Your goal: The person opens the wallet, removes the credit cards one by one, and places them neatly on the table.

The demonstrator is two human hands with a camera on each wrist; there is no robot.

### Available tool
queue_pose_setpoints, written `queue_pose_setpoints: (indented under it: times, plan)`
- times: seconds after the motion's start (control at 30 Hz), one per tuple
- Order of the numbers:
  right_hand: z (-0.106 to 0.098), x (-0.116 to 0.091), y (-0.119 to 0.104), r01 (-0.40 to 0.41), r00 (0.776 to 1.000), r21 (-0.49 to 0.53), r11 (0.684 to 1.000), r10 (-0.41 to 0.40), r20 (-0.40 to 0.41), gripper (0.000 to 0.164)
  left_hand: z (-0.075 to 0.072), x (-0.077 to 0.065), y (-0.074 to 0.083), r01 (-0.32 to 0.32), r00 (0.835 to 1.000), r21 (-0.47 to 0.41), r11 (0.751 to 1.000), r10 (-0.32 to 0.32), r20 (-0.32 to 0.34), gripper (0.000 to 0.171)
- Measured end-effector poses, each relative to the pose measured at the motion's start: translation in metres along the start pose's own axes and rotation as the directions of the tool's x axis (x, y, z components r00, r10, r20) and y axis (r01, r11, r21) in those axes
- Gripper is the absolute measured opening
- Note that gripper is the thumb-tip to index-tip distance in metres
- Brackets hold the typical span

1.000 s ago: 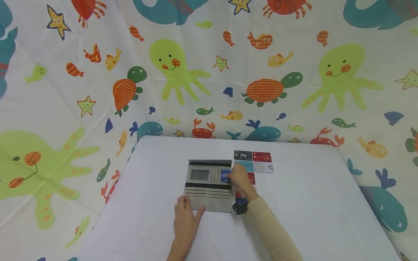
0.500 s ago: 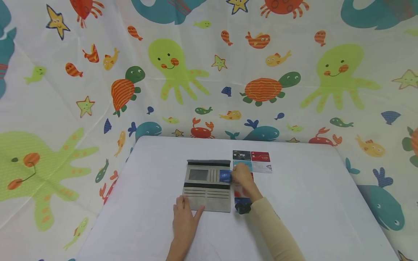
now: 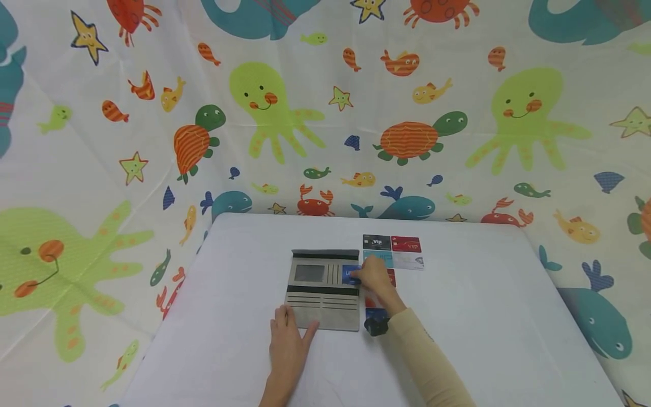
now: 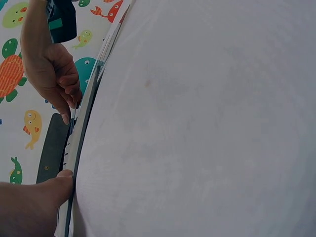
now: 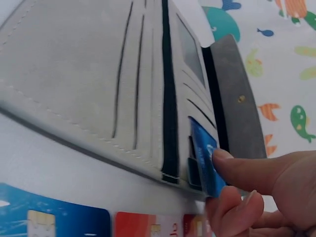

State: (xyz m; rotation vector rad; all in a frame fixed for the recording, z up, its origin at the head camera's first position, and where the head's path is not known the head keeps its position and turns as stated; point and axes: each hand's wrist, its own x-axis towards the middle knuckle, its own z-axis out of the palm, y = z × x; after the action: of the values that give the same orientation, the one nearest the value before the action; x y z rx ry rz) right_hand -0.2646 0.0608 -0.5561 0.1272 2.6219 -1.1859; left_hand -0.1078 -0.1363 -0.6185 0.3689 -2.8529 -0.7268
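Observation:
A grey wallet [image 3: 333, 319] lies unfolded on the white table, its slots facing up. My right hand [image 3: 375, 278] pinches a blue card [image 5: 206, 160] between thumb and fingers at the wallet's upper right. Part of that card sits inside a slot in the right wrist view, and its outer end sticks out toward the fingers. My left hand [image 3: 291, 342] rests on the wallet's lower left edge with fingers extended. In the left wrist view the left thumb [image 4: 58, 188] presses along the wallet's edge.
Right of the wallet lie a black card [image 3: 377, 242], a red card [image 3: 407, 244], a light blue card [image 3: 386, 259] and a silver card [image 3: 409, 260]. Further cards, including another blue card [image 5: 64, 215], lie nearer, partly hidden by the right arm. A sea-animal cloth [image 3: 305, 130] hangs behind.
My right hand drew slightly right to the blue card's outer edge, then came back left, its thumb over the card again. The left hand and wallet stay in place.

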Motion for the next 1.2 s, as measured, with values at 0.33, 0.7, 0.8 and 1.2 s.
queue_pose_setpoints:
  times: [0.33, 0.7, 0.8, 1.2]
  plan:
    - [0.000, 0.000, 0.003, -0.030, 1.000, -0.005, 1.000, 0.030, -0.007, 0.020, 0.000, 0.001, 0.001, 0.000, 1.000, 0.004, 1.000, 0.000, 0.001, 0.089]
    - [-0.013, 0.003, 0.019, -0.011, 0.999, -0.032, 0.999, 0.010, -0.034, 0.023, 0.000, 0.001, 0.000, 0.002, 1.000, -0.002, 1.000, -0.002, -0.002, 0.090]
    - [-0.017, 0.003, 0.022, -0.023, 0.999, -0.012, 1.000, 0.023, -0.035, 0.025, 0.000, 0.001, 0.001, 0.003, 1.000, 0.003, 1.000, -0.003, -0.005, 0.089]
    - [-0.026, -0.003, 0.026, -0.052, 0.998, 0.061, 0.997, 0.054, -0.026, 0.025, 0.000, 0.000, 0.006, -0.006, 1.000, 0.012, 1.000, 0.007, -0.027, 0.086]
